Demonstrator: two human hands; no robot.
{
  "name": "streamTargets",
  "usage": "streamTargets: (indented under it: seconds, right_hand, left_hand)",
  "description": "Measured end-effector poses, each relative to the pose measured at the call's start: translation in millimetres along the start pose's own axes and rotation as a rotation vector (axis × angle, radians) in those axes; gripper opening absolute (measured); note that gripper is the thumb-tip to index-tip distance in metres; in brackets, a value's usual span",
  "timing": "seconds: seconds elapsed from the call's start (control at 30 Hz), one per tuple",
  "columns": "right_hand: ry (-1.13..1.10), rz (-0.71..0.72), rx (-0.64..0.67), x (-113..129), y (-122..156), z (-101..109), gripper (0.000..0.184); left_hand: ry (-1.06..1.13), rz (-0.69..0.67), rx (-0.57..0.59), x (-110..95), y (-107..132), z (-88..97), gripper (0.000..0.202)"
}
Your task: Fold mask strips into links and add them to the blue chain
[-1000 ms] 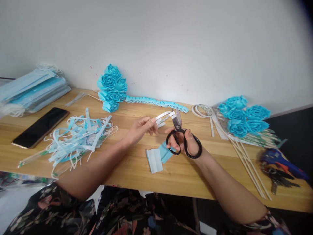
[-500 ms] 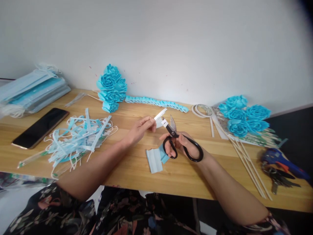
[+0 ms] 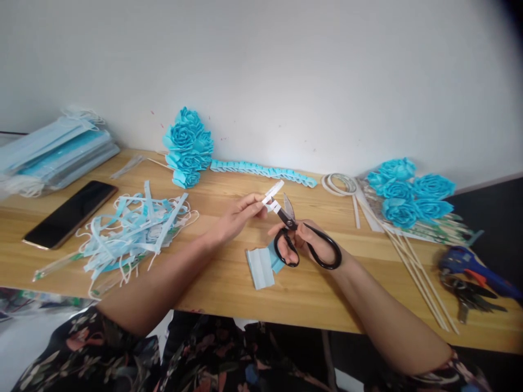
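Wooden boards make the counter [image 3: 204,296], with masks [image 3: 61,152] stacked seemingly uncut and blue flowers [image 3: 182,136] apparently finished. The right hand [image 3: 307,235] grips spread scissors [image 3: 290,224] above cut blue pieces [image 3: 260,268]; the left hand [image 3: 243,212] pinches the remaining white strip [image 3: 275,190] near short bits [image 3: 275,207] on one blade.

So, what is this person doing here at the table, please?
The right hand holds open black-handled scissors with small white pieces on them. The left hand pinches a white strip close to the blades. Two blue pieces lie on the table below, and blue flowers are grouped at both sides.
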State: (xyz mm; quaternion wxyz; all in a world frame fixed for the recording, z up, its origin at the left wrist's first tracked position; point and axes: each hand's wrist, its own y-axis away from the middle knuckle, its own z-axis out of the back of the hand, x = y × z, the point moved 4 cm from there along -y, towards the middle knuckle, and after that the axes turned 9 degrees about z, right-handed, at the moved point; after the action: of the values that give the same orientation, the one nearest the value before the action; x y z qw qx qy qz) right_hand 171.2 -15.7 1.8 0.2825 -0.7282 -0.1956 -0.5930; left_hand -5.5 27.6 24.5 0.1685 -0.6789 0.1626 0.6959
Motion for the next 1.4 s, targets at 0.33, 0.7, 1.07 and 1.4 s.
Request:
streamTargets:
  seconds: [0.33,0.7,1.07,1.4]
  right_hand:
    - [-0.033,0.002,-0.002,0.0,-0.2,-1.2,0.061]
    - [-0.062,0.008,-0.032,6.0,-1.6,-2.0,0.058]
    - [-0.131,-0.055,-0.195,11.1,-10.6,0.5,0.065]
    - [-0.142,-0.04,-0.265,28.6,-10.6,2.8,0.068]
  left_hand:
    - [0.007,0.054,-0.055,7.1,-4.2,4.8,0.024]
    - [0.116,0.028,-0.132,13.9,-4.3,6.8,0.032]
    - [0.199,0.075,-0.146,17.7,-6.0,7.1,0.038]
    - [0.229,0.117,-0.184,12.2,-6.2,6.5,0.043]
